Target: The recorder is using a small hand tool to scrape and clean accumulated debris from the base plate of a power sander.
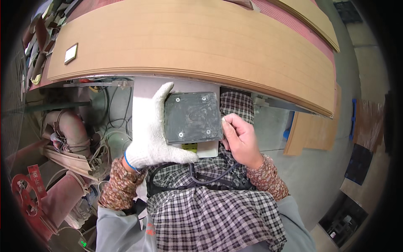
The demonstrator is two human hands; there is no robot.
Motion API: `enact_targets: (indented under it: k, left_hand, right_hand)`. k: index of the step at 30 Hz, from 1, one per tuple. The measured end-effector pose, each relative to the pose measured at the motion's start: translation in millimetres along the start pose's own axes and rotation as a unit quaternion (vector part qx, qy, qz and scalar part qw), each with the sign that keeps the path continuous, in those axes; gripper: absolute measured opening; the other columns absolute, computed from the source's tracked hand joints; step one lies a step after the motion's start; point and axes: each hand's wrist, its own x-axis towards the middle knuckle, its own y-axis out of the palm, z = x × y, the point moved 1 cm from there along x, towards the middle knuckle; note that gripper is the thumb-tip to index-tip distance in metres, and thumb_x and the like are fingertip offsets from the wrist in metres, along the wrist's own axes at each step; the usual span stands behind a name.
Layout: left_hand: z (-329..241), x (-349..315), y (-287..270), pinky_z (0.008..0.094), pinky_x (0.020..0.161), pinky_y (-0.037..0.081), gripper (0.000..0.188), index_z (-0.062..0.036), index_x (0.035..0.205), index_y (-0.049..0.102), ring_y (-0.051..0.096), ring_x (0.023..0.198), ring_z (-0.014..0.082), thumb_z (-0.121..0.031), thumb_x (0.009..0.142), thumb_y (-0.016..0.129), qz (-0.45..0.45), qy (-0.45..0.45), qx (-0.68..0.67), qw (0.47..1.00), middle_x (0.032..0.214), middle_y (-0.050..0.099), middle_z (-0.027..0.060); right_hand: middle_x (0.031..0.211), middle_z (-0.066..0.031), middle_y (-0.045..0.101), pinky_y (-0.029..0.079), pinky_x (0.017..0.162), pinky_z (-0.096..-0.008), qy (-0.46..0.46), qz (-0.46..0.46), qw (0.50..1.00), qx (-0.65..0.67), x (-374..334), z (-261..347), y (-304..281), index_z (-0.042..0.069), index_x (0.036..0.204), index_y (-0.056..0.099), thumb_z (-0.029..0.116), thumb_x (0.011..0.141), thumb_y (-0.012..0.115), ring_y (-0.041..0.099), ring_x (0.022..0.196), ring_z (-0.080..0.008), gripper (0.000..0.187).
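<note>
I hold a corded sander (194, 117) over my lap with its dark grey square pad facing up. A screw shows near each corner of the pad, and pale dust smears its surface. Around its left side is my left hand (147, 134) in a white knitted glove, one digit along the upper left and another below the near edge. My bare right hand (242, 140) is closed at the pad's right edge, thumb against the forefinger. A yellow-green and white part shows just below the pad. The black cord (214, 180) curves across my checked apron (210, 214).
Wide wooden boards (189, 42) lie on the bench ahead, with a small framed white piece (71, 53) on them. Worn abrasive sheets (42, 42) are heaped at the far left. Red pipes (67, 193) and loose cables stand at left; more panels (310, 132) rest at right.
</note>
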Motion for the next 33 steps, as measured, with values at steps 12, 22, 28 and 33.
enact_targets:
  k: [12,22,28,33]
  left_hand:
    - [-2,38,-22,0.0437,0.113,0.045,0.113,0.004,0.15,0.04,0.053,0.134,0.0376,-0.03,0.058,0.096,0.089,0.02,0.092,0.992,0.139,0.051,0.0246]
    - [2,22,19,0.0432,0.118,0.041,0.131,0.0006,0.162,0.023,0.047,0.141,0.0303,-0.025,0.057,0.098,0.059,0.021,0.006,0.998,0.152,0.044,0.02]
    - [-4,29,20,0.0423,0.117,0.042,0.132,0.0004,0.161,0.024,0.048,0.139,0.0295,-0.026,0.056,0.099,0.091,-0.023,-0.023,0.995,0.149,0.046,0.0197]
    - [3,25,19,0.0418,0.117,0.042,0.132,0.0,0.161,0.025,0.049,0.139,0.0292,-0.026,0.056,0.1,0.092,-0.011,-0.039,0.995,0.149,0.046,0.0198]
  right_hand:
    - [0.075,0.0001,0.063,0.046,0.058,-0.0243,-0.029,-0.02,0.999,-0.013,-3,-4,1,0.001,0.101,0.062,0.017,0.11,0.055,0.054,0.062,-0.0056,0.02]
    - [0.076,-0.007,0.063,0.049,0.061,-0.0304,-0.024,-0.103,0.988,-0.117,-38,-20,-18,-0.003,0.103,0.066,0.01,0.104,0.062,0.059,0.066,-0.0139,0.014]
    - [0.079,-0.0119,0.069,0.052,0.059,-0.0309,-0.108,-0.108,0.956,-0.252,-41,7,-44,-0.001,0.104,0.068,0.008,0.102,0.066,0.066,0.062,-0.0205,0.01]
    - [0.085,-0.0161,0.073,0.056,0.058,-0.0377,-0.153,-0.076,0.929,-0.328,-20,6,-34,0.001,0.102,0.068,0.011,0.099,0.071,0.073,0.069,-0.0312,0.011]
